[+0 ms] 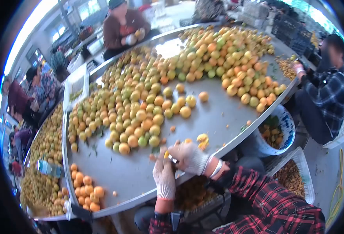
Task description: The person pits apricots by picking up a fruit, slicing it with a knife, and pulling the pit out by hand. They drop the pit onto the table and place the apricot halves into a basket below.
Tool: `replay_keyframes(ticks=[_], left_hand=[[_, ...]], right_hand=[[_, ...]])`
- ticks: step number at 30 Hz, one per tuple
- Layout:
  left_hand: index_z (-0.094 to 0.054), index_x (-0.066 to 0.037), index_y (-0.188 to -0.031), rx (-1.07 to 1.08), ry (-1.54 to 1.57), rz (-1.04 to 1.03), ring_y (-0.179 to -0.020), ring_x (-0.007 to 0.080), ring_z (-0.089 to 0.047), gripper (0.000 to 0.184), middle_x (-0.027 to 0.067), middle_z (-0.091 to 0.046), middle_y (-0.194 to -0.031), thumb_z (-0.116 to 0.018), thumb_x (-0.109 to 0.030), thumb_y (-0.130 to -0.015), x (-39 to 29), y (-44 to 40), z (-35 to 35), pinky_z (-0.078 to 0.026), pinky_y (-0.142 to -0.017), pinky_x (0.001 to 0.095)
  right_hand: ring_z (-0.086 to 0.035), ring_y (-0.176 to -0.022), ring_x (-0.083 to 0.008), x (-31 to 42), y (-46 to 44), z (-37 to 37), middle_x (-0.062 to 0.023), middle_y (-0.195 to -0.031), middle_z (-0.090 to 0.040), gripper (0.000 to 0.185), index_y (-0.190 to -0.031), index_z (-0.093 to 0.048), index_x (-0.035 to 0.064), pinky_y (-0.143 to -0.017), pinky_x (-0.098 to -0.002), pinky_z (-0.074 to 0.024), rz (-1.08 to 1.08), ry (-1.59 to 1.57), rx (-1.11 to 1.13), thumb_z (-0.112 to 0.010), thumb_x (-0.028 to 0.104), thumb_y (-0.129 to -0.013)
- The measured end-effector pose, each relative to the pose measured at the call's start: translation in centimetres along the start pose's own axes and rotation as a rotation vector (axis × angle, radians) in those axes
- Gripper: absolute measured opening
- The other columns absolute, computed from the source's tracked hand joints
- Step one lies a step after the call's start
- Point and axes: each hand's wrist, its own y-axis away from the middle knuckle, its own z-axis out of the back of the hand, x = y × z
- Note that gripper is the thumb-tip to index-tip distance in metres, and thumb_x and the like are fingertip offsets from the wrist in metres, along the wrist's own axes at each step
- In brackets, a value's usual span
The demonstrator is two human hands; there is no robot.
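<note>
Both my hands wear pale knit gloves and meet over the near edge of the metal table (207,113). My left hand (165,179) is closed, pinching a small yellow-orange apricot piece (167,154) at its fingertips. My right hand (191,158) is wrapped round a small tool (173,159) with a shiny metal part and a dark end, held against the fruit; its exact kind is hidden by my fingers. Just beyond my right hand lie yellow apricot pieces (202,141). Whole apricots (140,115) spread over the table past my hands.
Orange apricots (88,190) sit in the table's near left corner. A blue-and-white bucket (290,126) and a white crate of brown pits (307,177) stand at right. A clear bottle (49,168) lies at left. A co-worker in plaid (326,93) sits at right; another (119,27) works across.
</note>
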Motion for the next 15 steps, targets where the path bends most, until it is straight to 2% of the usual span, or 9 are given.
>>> replay_keyframes(ticks=[1, 2, 4, 5, 7, 8, 10, 13, 15], left_hand=[[-0.065, 0.000, -0.105, 0.055, 0.005, 0.098, -0.062, 0.0085, -0.056, 0.023, -0.0001, -0.058, -0.074, -0.054, -0.019, -0.098, 0.0, 0.0, 0.7, -0.044, -0.055, 0.0221], [-0.065, 0.000, -0.105, 0.071, 0.010, 0.081, -0.062, 0.0085, -0.056, 0.023, -0.0001, -0.058, -0.074, -0.054, -0.019, -0.098, -0.2, -0.1, 0.2, -0.044, -0.055, 0.0221], [-0.063, -0.002, -0.090, 0.011, 0.070, 0.084, -0.059, 0.0103, -0.055, 0.024, -0.0002, -0.058, -0.071, -0.056, -0.024, -0.097, -0.4, 0.4, -0.4, -0.042, -0.052, 0.0240], [-0.063, -0.002, -0.090, 0.014, 0.070, 0.075, -0.059, 0.0103, -0.055, 0.024, -0.0002, -0.058, -0.071, -0.056, -0.024, -0.097, -0.5, 0.3, -0.3, -0.042, -0.052, 0.0240], [-0.066, 0.004, -0.105, 0.083, -0.052, 0.115, -0.068, 0.0090, -0.057, 0.022, 0.0017, -0.062, -0.080, -0.055, -0.013, -0.096, -0.8, 0.2, 0.4, -0.049, -0.061, 0.0251], [-0.066, 0.004, -0.097, 0.121, -0.125, 0.104, -0.071, 0.0101, -0.056, 0.020, 0.0032, -0.062, -0.081, -0.055, -0.012, -0.096, -1.7, 0.4, 0.3, -0.048, -0.062, 0.0264], [-0.065, 0.004, -0.094, 0.096, -0.170, 0.026, -0.074, 0.0109, -0.055, 0.018, 0.0041, -0.063, -0.083, -0.056, -0.011, -0.095, 0.6, -0.2, 0.9, -0.046, -0.065, 0.0282], [-0.066, 0.004, -0.097, 0.119, -0.244, 0.021, -0.075, 0.0099, -0.054, 0.018, 0.0030, -0.063, -0.085, -0.055, -0.011, -0.096, 0.2, -0.5, 0.7, -0.046, -0.066, 0.0278], [-0.065, 0.004, -0.100, 0.088, -0.081, 0.104, -0.076, 0.0088, -0.054, 0.019, 0.0017, -0.062, -0.085, -0.054, -0.011, -0.097, 0.5, -0.4, 0.4, -0.046, -0.067, 0.0270]], right_hand=[[-0.065, -0.081, -0.0365, 0.3, 0.0, 0.8, -0.0130, -0.084, -0.064, 0.024, -0.093, -0.055, 0.0068, -0.070, -0.0452, -0.0512, 0.005, -0.107, -0.035, -0.067, 0.014, -0.073], [-0.064, -0.081, -0.0365, 0.4, -0.1, 1.2, -0.0132, -0.084, -0.064, 0.023, -0.093, -0.055, 0.0070, -0.071, -0.0453, -0.0511, -0.009, -0.129, -0.047, -0.066, 0.013, -0.073], [-0.064, -0.081, -0.0365, 0.7, 0.1, 1.3, -0.0135, -0.084, -0.064, 0.023, -0.093, -0.055, 0.0072, -0.071, -0.0453, -0.0511, -0.019, -0.160, -0.058, -0.066, 0.011, -0.073], [-0.064, -0.082, -0.0363, 0.5, 0.3, 1.3, -0.0134, -0.084, -0.063, 0.022, -0.092, -0.055, 0.0077, -0.071, -0.0454, -0.0512, 0.011, -0.222, -0.077, -0.066, 0.012, -0.074], [-0.064, -0.082, -0.0362, 0.0, 0.6, 1.2, -0.0133, -0.083, -0.063, 0.021, -0.092, -0.055, 0.0083, -0.071, -0.0454, -0.0513, 0.061, -0.297, -0.091, -0.065, 0.013, -0.074], [-0.064, -0.083, -0.0356, -0.1, 0.8, 0.8, -0.0130, -0.085, -0.064, 0.027, -0.101, -0.058, 0.0097, -0.072, -0.0439, -0.0521, 0.019, -0.190, -0.061, -0.067, 0.015, -0.075], [-0.064, -0.089, -0.0349, 0.3, 0.4, 1.4, -0.0122, -0.094, -0.063, 0.037, -0.113, -0.062, 0.0123, -0.078, -0.0418, -0.0531, -0.116, -0.037, 0.067, -0.068, 0.017, -0.076], [-0.064, -0.092, -0.0349, 0.3, 0.3, 1.6, -0.0129, -0.098, -0.062, 0.037, -0.112, -0.062, 0.0128, -0.080, -0.0421, -0.0527, -0.118, -0.052, 0.112, -0.067, 0.015, -0.075], [-0.063, -0.094, -0.0345, 0.4, 0.2, 1.6, -0.0136, -0.101, -0.062, 0.038, -0.113, -0.062, 0.0142, -0.079, -0.0431, -0.0528, -0.116, -0.054, 0.115, -0.067, 0.015, -0.075]])
